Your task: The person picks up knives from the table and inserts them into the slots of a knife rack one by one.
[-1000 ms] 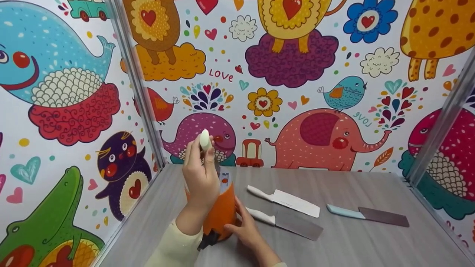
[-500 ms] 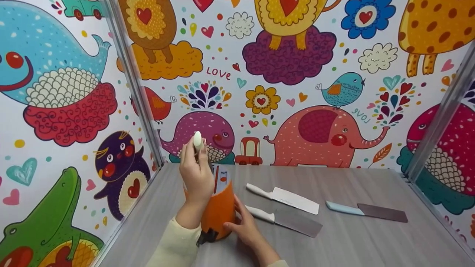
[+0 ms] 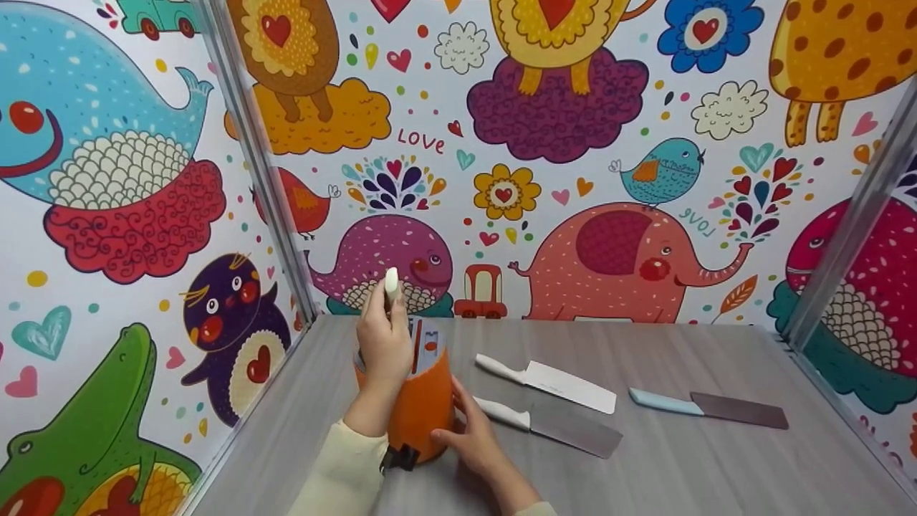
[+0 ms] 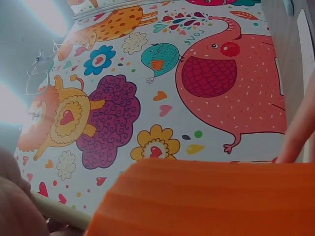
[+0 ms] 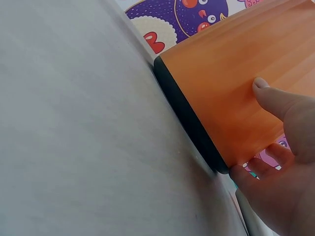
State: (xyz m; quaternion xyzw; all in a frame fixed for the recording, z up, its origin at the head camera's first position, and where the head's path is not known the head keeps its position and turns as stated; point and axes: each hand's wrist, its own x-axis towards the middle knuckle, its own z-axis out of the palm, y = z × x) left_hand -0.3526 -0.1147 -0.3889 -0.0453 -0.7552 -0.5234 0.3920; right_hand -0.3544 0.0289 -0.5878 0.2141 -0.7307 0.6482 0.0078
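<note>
An orange knife block (image 3: 421, 408) with a black base stands upright on the table. My left hand (image 3: 385, 340) is above its slotted top and grips the pale, cream handle of a knife (image 3: 392, 279). The knife's blade is hidden behind the hand; in the left wrist view the handle (image 4: 59, 211) runs down toward the block's rim. My right hand (image 3: 473, 437) holds the block's right side low down, with the thumb (image 5: 268, 91) on the near face and the fingers on the far side.
To the right of the block lie two cleavers with white handles, a white-bladed one (image 3: 569, 387) behind a steel one (image 3: 577, 430). Further right is a knife with a light blue handle and dark blade (image 3: 741, 411). Printed walls (image 3: 573, 172) enclose the table.
My left hand first shifted a little left with the knife, then came down and slightly right over the block. My right hand keeps its hold on the block.
</note>
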